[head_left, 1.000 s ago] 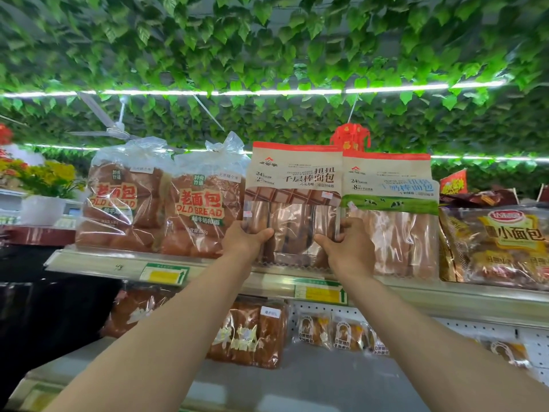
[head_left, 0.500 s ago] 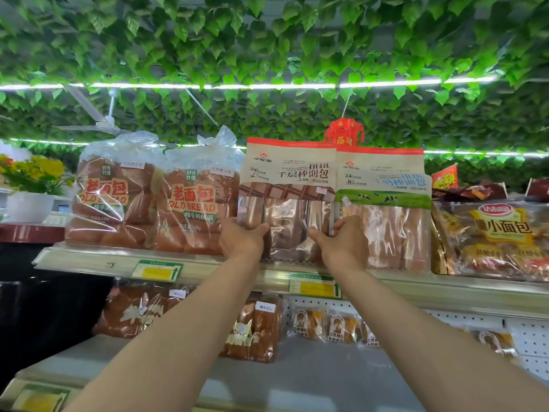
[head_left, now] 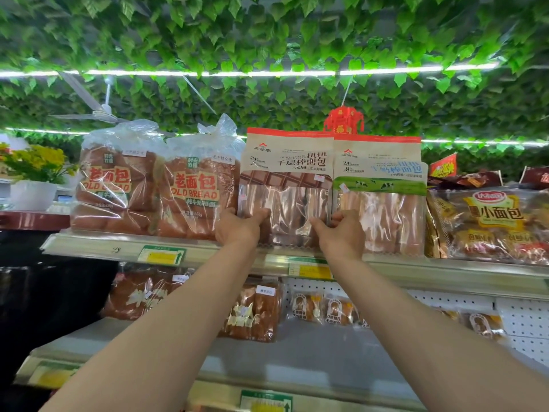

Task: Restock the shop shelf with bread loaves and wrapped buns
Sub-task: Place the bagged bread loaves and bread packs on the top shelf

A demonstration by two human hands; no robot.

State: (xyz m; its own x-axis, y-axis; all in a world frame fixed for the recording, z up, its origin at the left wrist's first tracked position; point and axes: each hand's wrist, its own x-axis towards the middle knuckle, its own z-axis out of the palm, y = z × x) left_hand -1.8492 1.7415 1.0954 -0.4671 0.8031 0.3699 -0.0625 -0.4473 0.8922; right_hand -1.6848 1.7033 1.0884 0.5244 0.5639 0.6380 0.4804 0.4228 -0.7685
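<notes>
Both arms reach up to the top shelf (head_left: 445, 270), where a chocolate stick-bread pack (head_left: 286, 185) stands upright at the shelf's front edge, roughly midway along the visible run. The left hand (head_left: 239, 228) grips the pack's lower left corner, thumb laid across the clear front film and fingers curled behind; the right hand (head_left: 341, 233) grips the lower right corner in the same way, thumb on the front. The pack's base is hidden behind the hands, so contact with the shelf cannot be confirmed. Just beside it on the right, touching along the side seam, stands a milk stick-bread pack (head_left: 381, 200) with a green pasture band, upright at the front edge. To the left, two clear bags labelled OLD BREAD stand side by side: the nearer loaf bag (head_left: 197, 191) touches the held pack, and the farther loaf bag (head_left: 116, 185) sits toward the left end of the shelf. At the right end lies a yellow-labelled small-bun bag (head_left: 490, 224), leaning slightly back. Price tags (head_left: 162, 255) are clipped along the shelf's front rail. On the lower shelf (head_left: 326, 352), brown loaves (head_left: 252, 310) stand near the middle and small wrapped buns (head_left: 307, 307) hang or lean against the perforated back panel. Artificial ivy (head_left: 267, 34) with light strips covers the ceiling, from which a red ornament (head_left: 344, 121) hangs.
</notes>
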